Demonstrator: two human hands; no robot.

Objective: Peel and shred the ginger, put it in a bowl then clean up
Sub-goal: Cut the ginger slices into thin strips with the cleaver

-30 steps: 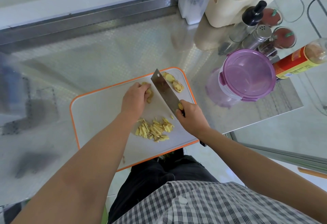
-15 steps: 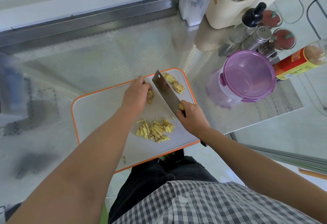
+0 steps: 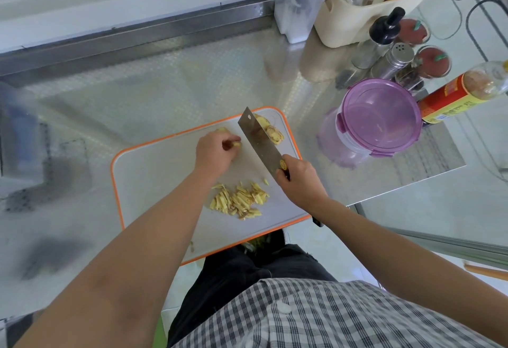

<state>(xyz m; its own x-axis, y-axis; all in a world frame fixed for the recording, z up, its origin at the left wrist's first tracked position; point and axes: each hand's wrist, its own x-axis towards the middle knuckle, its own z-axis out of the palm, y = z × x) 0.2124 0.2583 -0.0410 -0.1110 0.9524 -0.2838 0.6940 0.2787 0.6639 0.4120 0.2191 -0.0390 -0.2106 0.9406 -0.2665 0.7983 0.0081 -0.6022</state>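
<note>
left hand (image 3: 214, 152) curled, pinching a ginger piece (image 3: 235, 144) on the cutting board (image 3: 143, 177) | right hand (image 3: 299, 182) wrapped round the cleaver (image 3: 258, 141) handle, blade just beside those fingers | shreds (image 3: 239, 200) piled nearer | risk imo: small piece slips, fingertips get nicked

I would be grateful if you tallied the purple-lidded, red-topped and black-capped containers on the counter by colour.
Purple-lidded tub: 1
Red-topped jars: 2
Black-capped bottle: 1
Total: 4
</note>
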